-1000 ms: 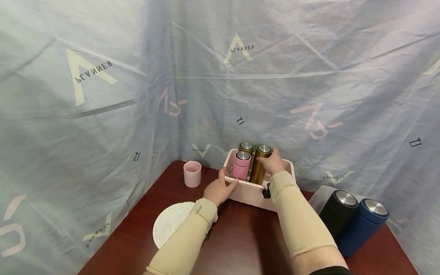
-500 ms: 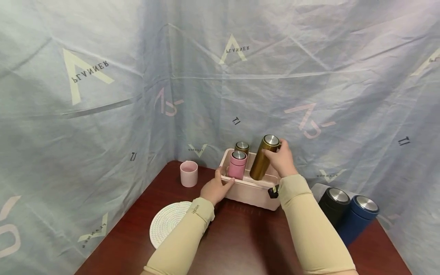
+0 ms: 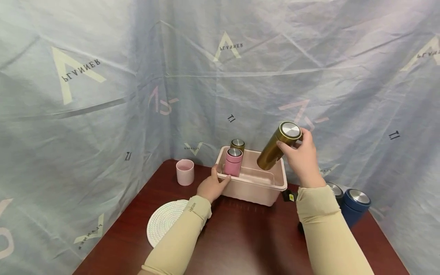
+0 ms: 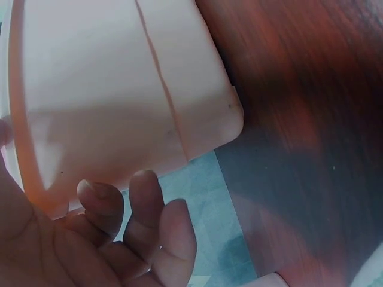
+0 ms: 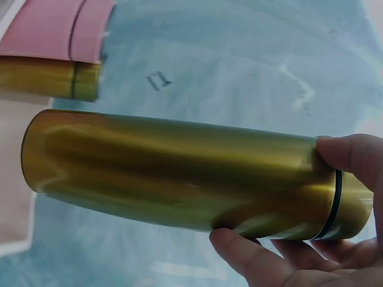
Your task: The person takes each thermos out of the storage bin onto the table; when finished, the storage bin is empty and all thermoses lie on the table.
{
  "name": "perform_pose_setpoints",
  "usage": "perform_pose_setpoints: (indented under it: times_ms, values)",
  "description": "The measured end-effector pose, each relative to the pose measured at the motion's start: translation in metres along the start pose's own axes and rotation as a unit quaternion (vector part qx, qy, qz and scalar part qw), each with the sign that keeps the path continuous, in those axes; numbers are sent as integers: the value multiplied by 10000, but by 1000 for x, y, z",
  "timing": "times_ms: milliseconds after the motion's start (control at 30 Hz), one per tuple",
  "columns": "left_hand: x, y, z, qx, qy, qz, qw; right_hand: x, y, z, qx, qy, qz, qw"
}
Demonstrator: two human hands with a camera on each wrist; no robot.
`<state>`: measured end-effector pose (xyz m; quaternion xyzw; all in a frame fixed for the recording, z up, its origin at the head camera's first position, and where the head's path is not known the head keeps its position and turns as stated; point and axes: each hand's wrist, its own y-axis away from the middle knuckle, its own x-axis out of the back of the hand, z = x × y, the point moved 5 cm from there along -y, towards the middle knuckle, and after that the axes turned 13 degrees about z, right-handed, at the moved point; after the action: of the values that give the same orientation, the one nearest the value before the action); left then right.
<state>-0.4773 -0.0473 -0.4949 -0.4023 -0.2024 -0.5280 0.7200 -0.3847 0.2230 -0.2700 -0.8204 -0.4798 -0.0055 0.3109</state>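
Observation:
A gold thermos bottle (image 3: pixel 271 152) hangs tilted above the right half of a pale pink storage bin (image 3: pixel 251 191). My right hand (image 3: pixel 304 160) grips it near its silver lid; the right wrist view shows thumb and fingers on opposite sides of the bottle (image 5: pixel 179 173). My left hand (image 3: pixel 210 187) holds the bin's front left corner, its thumb at the front rim. In the left wrist view, the bent fingers of that hand (image 4: pixel 84 251) lie by the bin wall (image 4: pixel 96 78). Inside the bin's left end stand a short pink thermos (image 3: pixel 233 167) and another gold thermos (image 3: pixel 238 143) behind it.
A pink cup (image 3: pixel 185 173) stands left of the bin. A round white woven mat (image 3: pixel 163 221) lies nearer, partly under the left forearm. Blue (image 3: pixel 354 208) and black (image 3: pixel 335 190) thermos bottles stand at the right, the black one partly hidden by the right arm. Printed cloth hangs behind the table.
My right hand has lifted the gold thermos up out of the bin and moved it right, tilting it more. My left hand stays at the bin's corner.

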Motion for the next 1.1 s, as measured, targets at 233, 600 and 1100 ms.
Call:
perform_pose_setpoints:
  times_ms: [233, 600, 1100]
  values:
    - [3, -3, 2, -78, 1, 159, 9998, 42, 28, -14, -40, 312, 271, 9991]
    - [3, 3, 4, -47, 11, 180, 9998, 80, 76, -1, 26, 859, 673, 9940]
    - [4, 3, 4, -9, 87, 156, 9998, 56, 117, 61, -155, 988, 582, 9933]
